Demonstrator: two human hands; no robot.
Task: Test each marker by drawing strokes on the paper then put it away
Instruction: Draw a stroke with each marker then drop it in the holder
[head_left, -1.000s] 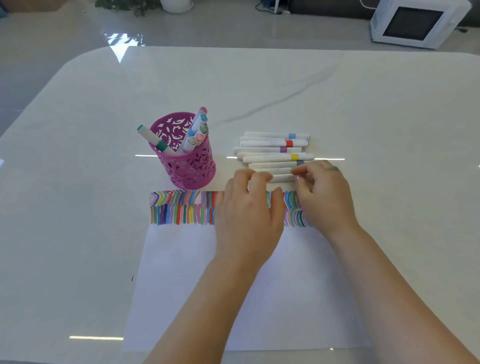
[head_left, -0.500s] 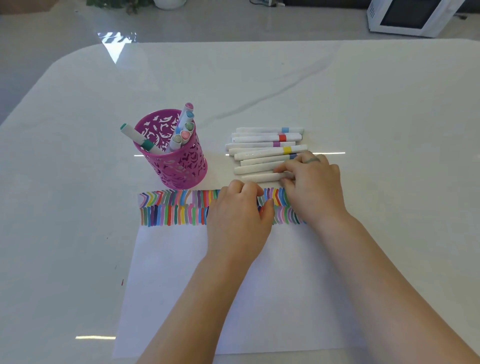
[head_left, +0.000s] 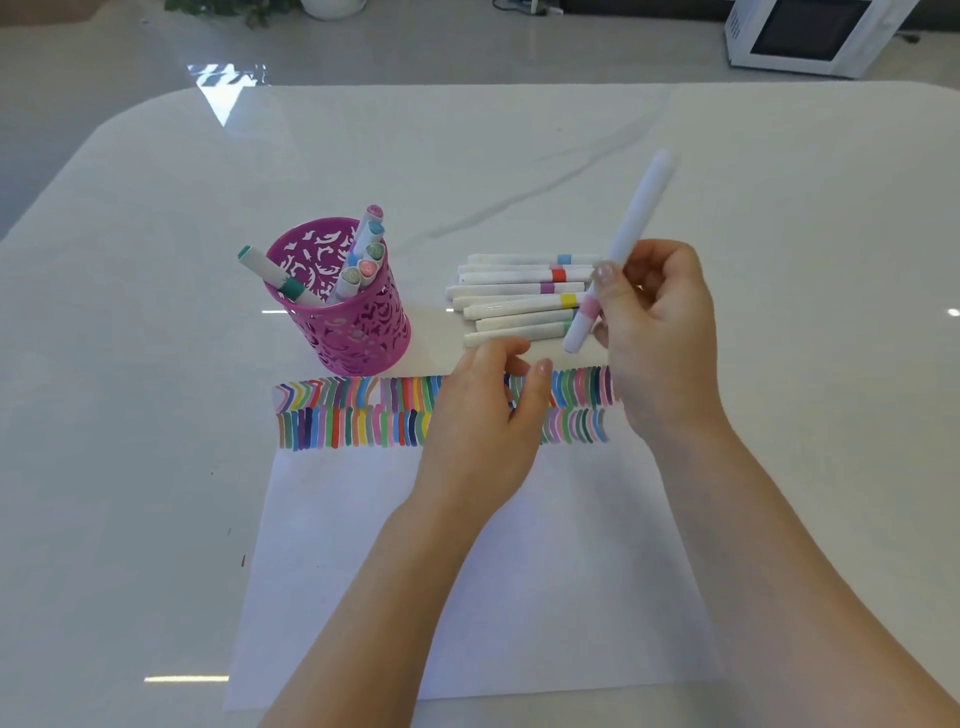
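Observation:
My right hand (head_left: 657, 332) grips a white marker with a pink band (head_left: 631, 223), lifted and tilted so its long end points up and away. Just left of it lies a pile of several white markers (head_left: 519, 299) with coloured bands. My left hand (head_left: 485, 421) rests on the white paper (head_left: 467, 571), over two rows of coloured strokes (head_left: 353, 413) along the sheet's far edge, fingers loosely bent and holding nothing. A magenta cut-out pen cup (head_left: 353, 312) stands left of the pile with several capped markers in it.
The white marble table (head_left: 156, 364) stretches wide around the paper. A white microwave (head_left: 810, 34) sits on the floor beyond the far right edge, and a potted plant (head_left: 260, 8) at the far left.
My right hand has picked the pink-banded marker out of the pile and raised it. My left hand has slid slightly back along the strokes.

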